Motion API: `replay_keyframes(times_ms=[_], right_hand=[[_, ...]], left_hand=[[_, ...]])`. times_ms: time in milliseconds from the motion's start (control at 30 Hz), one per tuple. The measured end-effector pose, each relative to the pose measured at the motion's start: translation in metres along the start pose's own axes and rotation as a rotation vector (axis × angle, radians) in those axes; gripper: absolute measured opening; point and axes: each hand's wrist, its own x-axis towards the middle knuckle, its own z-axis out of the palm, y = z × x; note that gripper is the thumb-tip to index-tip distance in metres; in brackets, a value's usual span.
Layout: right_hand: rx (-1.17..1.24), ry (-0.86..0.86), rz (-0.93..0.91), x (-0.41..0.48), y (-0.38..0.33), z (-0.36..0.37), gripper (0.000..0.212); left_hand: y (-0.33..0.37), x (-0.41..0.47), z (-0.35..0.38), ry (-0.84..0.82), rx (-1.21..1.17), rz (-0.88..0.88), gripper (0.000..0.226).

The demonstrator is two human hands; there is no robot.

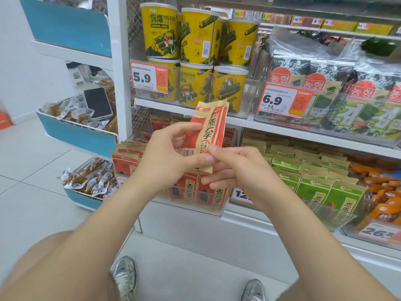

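A red and tan paper snack packet (208, 131) stands almost upright in front of the shelves, its barcode side toward me. My left hand (167, 153) grips its left edge, thumb across the lower front and fingers behind. My right hand (236, 170) pinches the packet's lower right corner between thumb and forefinger. Just below my hands, a clear bin (195, 196) on the bottom shelf holds several packets of the same red kind.
Yellow tubs (195, 35) fill the shelf above, seaweed packs (325, 88) to their right. Green packets (314, 183) and orange packs (382, 196) line the bottom shelf. On the left a blue rack (80, 135) holds wrapped snacks and a phone (97, 103). White tile floor lies below.
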Motion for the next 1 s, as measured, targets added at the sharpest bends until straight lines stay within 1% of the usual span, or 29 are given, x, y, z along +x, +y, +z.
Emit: replay_keyframes(times_ms=[100, 167, 200, 267, 367, 433, 500, 600, 667, 733, 800, 867, 900, 933, 967, 1000], right_hand=[[0.013, -0.027, 0.038, -0.001, -0.002, 0.0, 0.032], [-0.029, -0.041, 0.042, -0.001, -0.001, 0.0, 0.03], [-0.054, -0.038, 0.045, -0.001, 0.001, 0.0, 0.03], [-0.12, -0.003, 0.045, 0.002, 0.006, 0.0, 0.028], [-0.306, 0.039, 0.014, 0.005, 0.012, 0.001, 0.025], [-0.346, 0.05, -0.013, 0.006, 0.013, 0.001, 0.021], [-0.275, 0.061, -0.038, 0.006, 0.012, 0.002, 0.017], [-0.107, 0.087, -0.069, 0.004, 0.009, 0.003, 0.022], [-0.09, 0.126, -0.106, 0.004, 0.009, 0.003, 0.021], [-0.123, 0.146, -0.136, 0.006, 0.011, 0.002, 0.018], [-0.198, 0.095, -0.163, 0.006, 0.01, -0.001, 0.016], [-0.271, -0.07, -0.174, 0.004, 0.006, -0.006, 0.014], [-0.298, -0.145, -0.179, 0.003, 0.005, -0.009, 0.017], [-0.315, -0.165, -0.196, 0.005, 0.006, -0.011, 0.023], [-0.32, -0.124, -0.228, 0.007, 0.007, -0.013, 0.03], [-0.332, -0.043, -0.281, 0.01, 0.008, -0.015, 0.04]], left_hand=[[-0.002, 0.002, -0.002, -0.009, 0.02, 0.01, 0.086], [-0.002, 0.002, -0.002, -0.042, 0.019, -0.011, 0.088], [-0.002, 0.001, -0.002, -0.058, 0.029, -0.019, 0.085], [-0.001, 0.002, 0.0, -0.054, 0.004, -0.037, 0.07], [-0.002, 0.004, 0.002, 0.069, -0.134, -0.128, 0.042], [-0.003, 0.006, 0.004, 0.158, -0.189, -0.167, 0.033], [-0.003, 0.006, 0.004, 0.17, -0.246, -0.18, 0.03], [0.001, 0.003, 0.006, 0.073, -0.333, -0.169, 0.027], [0.004, 0.001, 0.009, 0.067, -0.454, -0.216, 0.029], [0.003, 0.002, 0.012, 0.077, -0.537, -0.297, 0.031], [0.0, 0.006, 0.01, 0.098, -0.554, -0.361, 0.031], [-0.002, 0.01, 0.003, 0.126, -0.54, -0.397, 0.031], [-0.001, 0.012, 0.0, 0.131, -0.541, -0.408, 0.031], [0.0, 0.013, -0.004, 0.125, -0.545, -0.422, 0.031], [0.001, 0.014, -0.007, 0.102, -0.533, -0.438, 0.031], [0.001, 0.015, -0.009, 0.056, -0.494, -0.453, 0.031]])
